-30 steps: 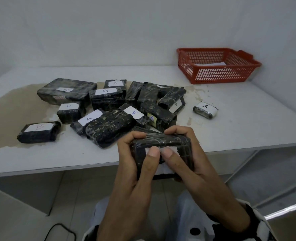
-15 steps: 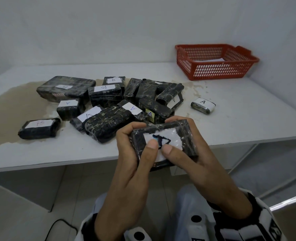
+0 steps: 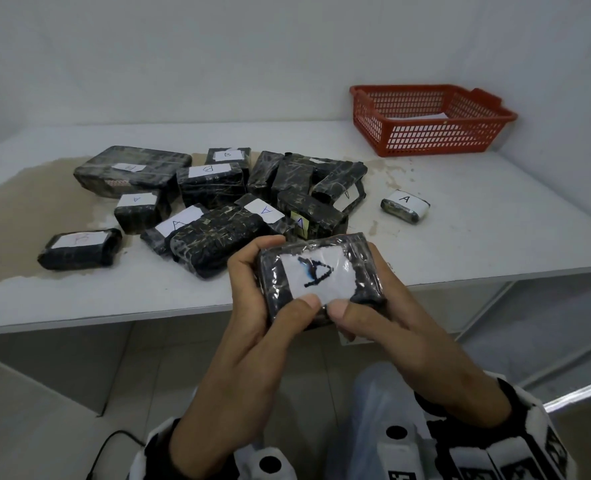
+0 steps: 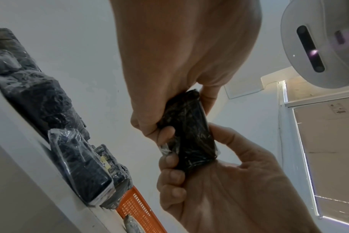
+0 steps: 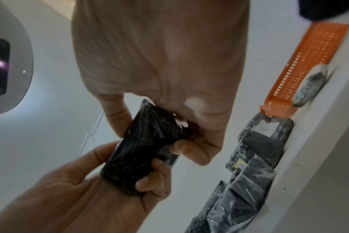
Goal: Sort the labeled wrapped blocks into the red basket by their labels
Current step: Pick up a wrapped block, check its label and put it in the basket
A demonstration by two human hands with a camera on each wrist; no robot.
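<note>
Soft even indoor light, faint shadows, wide-angle edge warping, mild blur

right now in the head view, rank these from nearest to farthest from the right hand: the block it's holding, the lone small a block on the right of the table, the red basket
1. Held block, gripped by the right hand together with the left hand.
2. Lone small A block, on the table beyond the hand, right of the pile.
3. Red basket, far right corner by the wall.

Head camera looks down from above; both wrist cameras look up, close, sharing the held block (image 3: 318,271).
</note>
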